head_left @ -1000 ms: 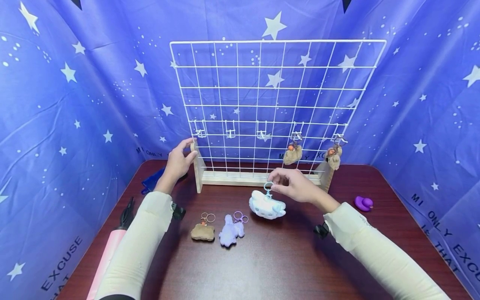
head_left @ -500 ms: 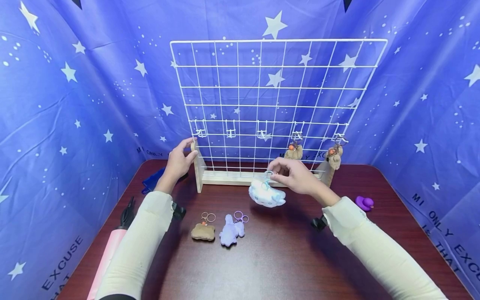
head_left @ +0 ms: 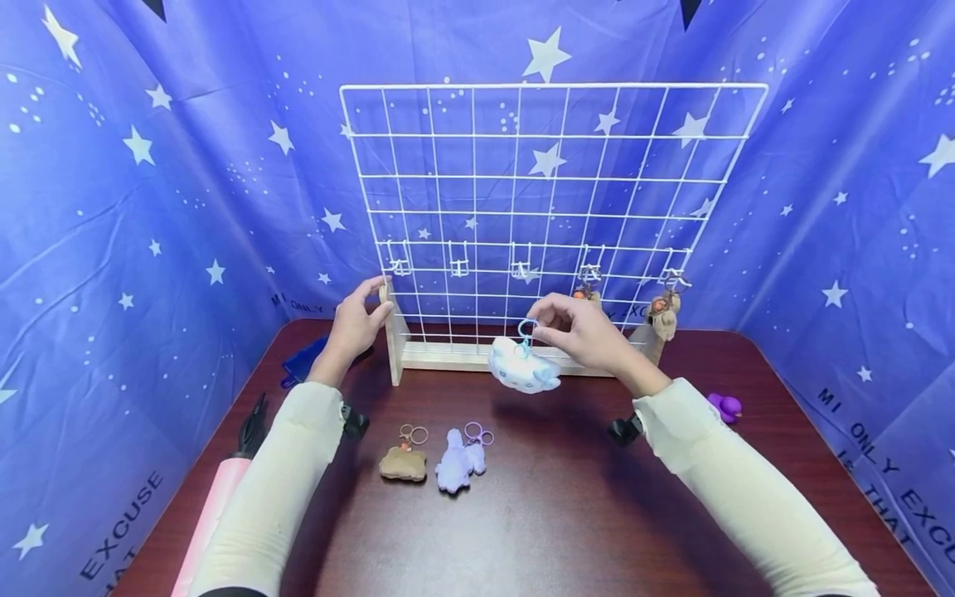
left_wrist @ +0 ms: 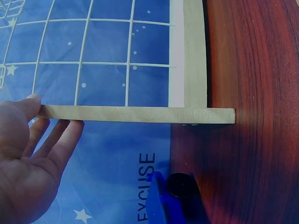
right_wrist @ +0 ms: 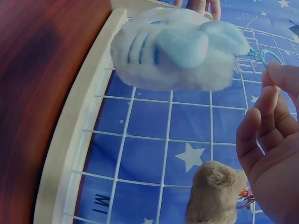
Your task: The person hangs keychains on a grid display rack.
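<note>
My right hand (head_left: 578, 329) pinches the light-blue key ring of a white and pale-blue plush keychain (head_left: 522, 366), which dangles in front of the grid's lower part. In the right wrist view the plush (right_wrist: 173, 51) hangs from the ring (right_wrist: 268, 56) between thumb and fingertip. My left hand (head_left: 358, 322) grips the wooden side post (left_wrist: 126, 114) of the white wire grid rack (head_left: 492, 211), thumb on one face and fingers on the other. Small white hooks (head_left: 520, 267) line the grid. A brown plush keychain (head_left: 664, 317) hangs at the right end, and another (right_wrist: 215, 193) is partly behind my right hand.
On the table lie a brown plush keychain (head_left: 403, 464) and a lilac one (head_left: 457, 463), both with rings. A purple rubber duck (head_left: 725, 407) is by my right sleeve. At left are a pink cylinder with a black top (head_left: 216, 506) and a blue object (head_left: 304, 358).
My right hand has risen and shifted slightly left toward the grid, lifting the white-blue plush keychain up off the table. My left hand stays on the post.
</note>
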Tool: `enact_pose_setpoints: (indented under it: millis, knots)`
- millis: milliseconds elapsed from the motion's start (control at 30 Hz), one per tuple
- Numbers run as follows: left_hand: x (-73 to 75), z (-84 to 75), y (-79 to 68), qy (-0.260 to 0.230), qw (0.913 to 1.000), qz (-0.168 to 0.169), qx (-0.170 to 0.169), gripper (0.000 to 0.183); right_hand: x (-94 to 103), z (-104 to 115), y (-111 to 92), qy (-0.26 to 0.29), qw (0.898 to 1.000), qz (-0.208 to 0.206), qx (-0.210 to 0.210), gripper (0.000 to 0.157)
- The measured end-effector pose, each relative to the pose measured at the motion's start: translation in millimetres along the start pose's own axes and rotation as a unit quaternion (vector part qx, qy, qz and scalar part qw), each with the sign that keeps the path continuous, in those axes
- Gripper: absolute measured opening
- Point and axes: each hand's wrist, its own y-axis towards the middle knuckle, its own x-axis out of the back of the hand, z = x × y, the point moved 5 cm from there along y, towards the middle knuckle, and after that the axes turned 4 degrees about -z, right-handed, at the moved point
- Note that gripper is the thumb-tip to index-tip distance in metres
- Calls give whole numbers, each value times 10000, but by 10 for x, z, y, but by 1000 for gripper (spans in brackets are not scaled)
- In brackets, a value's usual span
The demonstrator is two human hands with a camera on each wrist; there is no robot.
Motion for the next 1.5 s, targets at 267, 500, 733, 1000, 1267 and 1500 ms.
enact_pose_setpoints:
  millis: [267, 500, 733, 1000, 1267, 1500]
  knots:
    - [5, -8, 9, -37, 10000, -25, 21, 48, 58, 39, 135, 70, 9988, -444, -205, 19]
    - [0, -1, -2, 6, 10000, 25, 5, 48, 97, 29, 193, 57, 9960, -827, -344, 17]
    - [24, -6, -22, -32, 10000, -38, 13, 48, 108, 49, 255, 322, 9929, -1100, -314, 19]
    - [16, -6, -12, -50, 10000, -43, 21, 47, 112, 43, 320, 372, 9871, -1479, -494, 19]
    - [12, 3, -11, -19, 10000, -31, 21, 48, 72, 33, 379, 207, 9834, -1661, -696, 19]
    - [-8, -2, -17, -70, 10000, 9, -7, 48, 30, -15, 384, -181, 9791, -1766, -992, 20]
